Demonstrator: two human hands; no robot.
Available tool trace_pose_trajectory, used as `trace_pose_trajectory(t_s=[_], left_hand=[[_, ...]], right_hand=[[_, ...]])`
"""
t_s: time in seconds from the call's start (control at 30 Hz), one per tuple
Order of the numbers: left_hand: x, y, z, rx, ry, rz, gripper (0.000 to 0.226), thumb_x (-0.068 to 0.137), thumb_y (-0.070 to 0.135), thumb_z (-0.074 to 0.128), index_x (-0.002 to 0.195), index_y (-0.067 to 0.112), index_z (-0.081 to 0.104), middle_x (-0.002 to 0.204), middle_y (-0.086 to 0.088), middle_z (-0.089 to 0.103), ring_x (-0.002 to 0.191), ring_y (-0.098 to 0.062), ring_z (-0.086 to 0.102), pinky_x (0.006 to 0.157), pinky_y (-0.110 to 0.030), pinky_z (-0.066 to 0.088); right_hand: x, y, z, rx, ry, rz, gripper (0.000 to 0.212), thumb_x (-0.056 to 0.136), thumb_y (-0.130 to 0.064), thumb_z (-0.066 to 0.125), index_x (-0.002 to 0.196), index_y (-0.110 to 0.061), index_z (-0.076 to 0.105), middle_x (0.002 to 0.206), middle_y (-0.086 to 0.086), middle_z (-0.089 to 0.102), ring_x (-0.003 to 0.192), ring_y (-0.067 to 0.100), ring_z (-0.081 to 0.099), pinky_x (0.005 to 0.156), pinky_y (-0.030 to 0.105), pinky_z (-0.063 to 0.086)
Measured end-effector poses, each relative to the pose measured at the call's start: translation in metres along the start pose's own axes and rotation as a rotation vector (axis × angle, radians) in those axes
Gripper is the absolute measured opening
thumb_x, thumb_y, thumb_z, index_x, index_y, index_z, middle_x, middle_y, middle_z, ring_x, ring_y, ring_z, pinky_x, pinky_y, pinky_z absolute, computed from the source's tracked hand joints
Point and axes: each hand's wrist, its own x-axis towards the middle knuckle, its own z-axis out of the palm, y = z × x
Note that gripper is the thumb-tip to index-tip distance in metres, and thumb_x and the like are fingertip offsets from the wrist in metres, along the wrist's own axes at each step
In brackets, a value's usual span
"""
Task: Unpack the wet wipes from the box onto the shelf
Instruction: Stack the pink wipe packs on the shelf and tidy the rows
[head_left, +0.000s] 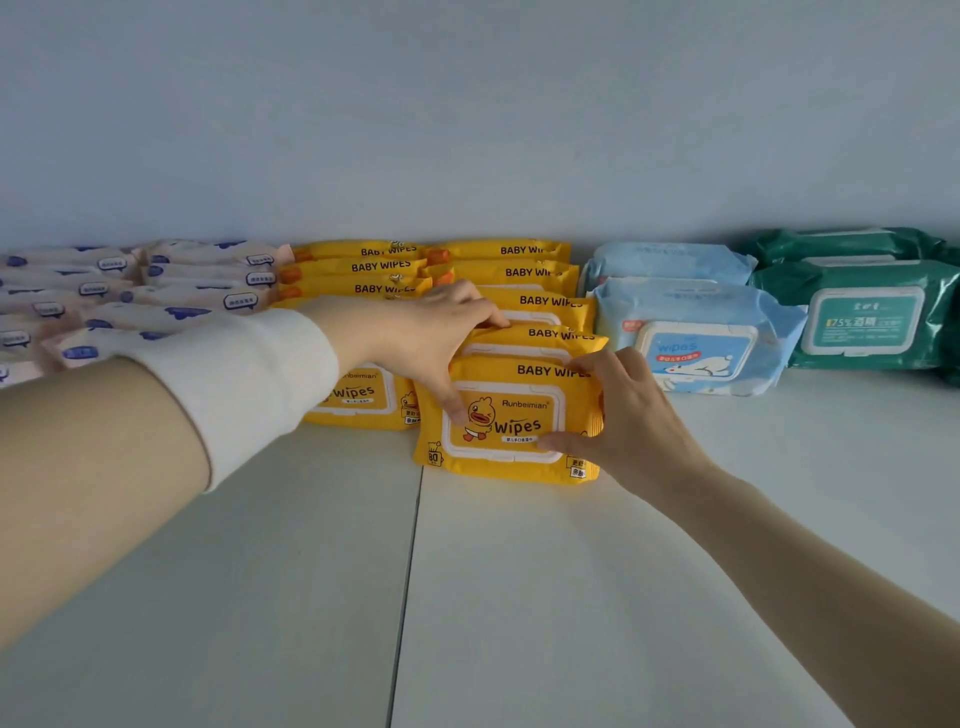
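Note:
A yellow baby wipes pack (511, 423) with a duck on its lid stands at the front of a row of several like packs on the white shelf (519, 597). My left hand (421, 332) reaches over from the left, fingers on the pack's top edge and thumb on its front. My right hand (621, 410) grips the same pack's right side. More yellow packs (363, 270) stand behind and to the left. The box is out of view.
Pale pink wipes packs (156, 291) fill the shelf's left end. Two light blue packs (691, 332) and green 75% alcohol packs (862, 312) stand to the right. A white wall (467, 130) backs the shelf. A seam (408, 571) runs down the shelf's front.

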Motion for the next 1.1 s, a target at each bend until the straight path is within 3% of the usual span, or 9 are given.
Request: trace_pose_trajectory(t_s=[0.1,0.3,0.4,0.53,0.63,0.77,0.93,1.1], left_hand=[[0.002,0.0,0.001,-0.025,0.094,0.02,0.107,0.057,0.049,0.082,0.143,0.029,0.021,0.137,0.004,0.025,0.13,-0.014,0.027,0.105,-0.027,0.03],[0.004,0.002,0.005,0.082,0.266,0.043,0.106,0.057,0.055,0.079,0.142,0.029,0.022,0.133,0.0,0.031,0.128,-0.017,0.032,0.106,-0.033,0.034],[0.003,0.002,0.005,0.116,0.269,0.046,0.107,0.058,0.058,0.077,0.144,0.028,0.021,0.136,0.001,0.027,0.132,-0.017,0.025,0.109,-0.032,0.027],[0.003,0.004,0.004,0.14,0.263,0.054,0.102,0.063,0.059,0.073,0.145,0.026,0.022,0.14,0.002,0.024,0.136,-0.017,0.018,0.113,-0.034,0.021],[0.005,0.003,0.004,0.129,0.252,0.041,0.097,0.066,0.051,0.074,0.145,0.027,0.022,0.139,0.002,0.028,0.134,-0.017,0.024,0.109,-0.034,0.028],[0.008,-0.002,0.002,0.146,0.248,0.042,0.095,0.067,0.045,0.076,0.144,0.025,0.023,0.138,0.0,0.03,0.133,-0.017,0.025,0.107,-0.032,0.031],[0.008,-0.001,-0.001,0.201,0.221,0.016,0.097,0.067,0.048,0.075,0.144,0.025,0.02,0.138,-0.002,0.028,0.133,-0.019,0.024,0.106,-0.033,0.031],[0.003,0.012,-0.008,0.363,0.13,-0.029,0.103,0.07,0.057,0.068,0.147,0.021,0.011,0.141,-0.007,0.027,0.135,-0.025,0.024,0.111,-0.039,0.027]], right_hand=[[0.005,0.002,0.002,-0.043,0.115,-0.052,0.073,0.069,-0.033,0.078,0.129,-0.016,0.042,0.131,0.007,0.035,0.12,0.021,0.041,0.093,0.028,0.043],[0.018,0.011,0.011,-0.089,0.326,-0.107,0.068,0.056,-0.022,0.086,0.113,-0.001,0.056,0.122,0.025,0.046,0.111,0.039,0.051,0.085,0.046,0.05],[0.018,0.014,0.013,-0.122,0.364,-0.142,0.081,0.054,-0.022,0.087,0.123,0.0,0.052,0.129,0.029,0.045,0.114,0.045,0.05,0.088,0.053,0.048],[0.023,0.018,0.008,-0.289,0.33,-0.219,0.093,0.055,-0.035,0.085,0.135,-0.006,0.046,0.138,0.022,0.045,0.129,0.041,0.036,0.097,0.057,0.041],[0.028,0.014,0.008,-0.3,0.338,-0.19,0.09,0.051,-0.039,0.086,0.128,-0.008,0.053,0.126,0.019,0.054,0.118,0.028,0.028,0.09,0.052,0.046],[0.033,0.005,0.014,-0.316,0.337,-0.143,0.089,0.05,-0.04,0.086,0.126,-0.007,0.053,0.121,0.018,0.055,0.114,0.037,0.046,0.091,0.048,0.045],[0.032,0.006,0.009,-0.325,0.302,-0.145,0.09,0.062,-0.044,0.08,0.138,-0.014,0.042,0.136,0.013,0.043,0.124,0.033,0.038,0.102,0.042,0.035],[0.027,0.004,-0.009,-0.417,0.093,-0.204,0.095,0.075,-0.049,0.068,0.148,-0.02,0.016,0.152,0.006,0.019,0.137,0.026,0.02,0.111,0.038,0.025]])
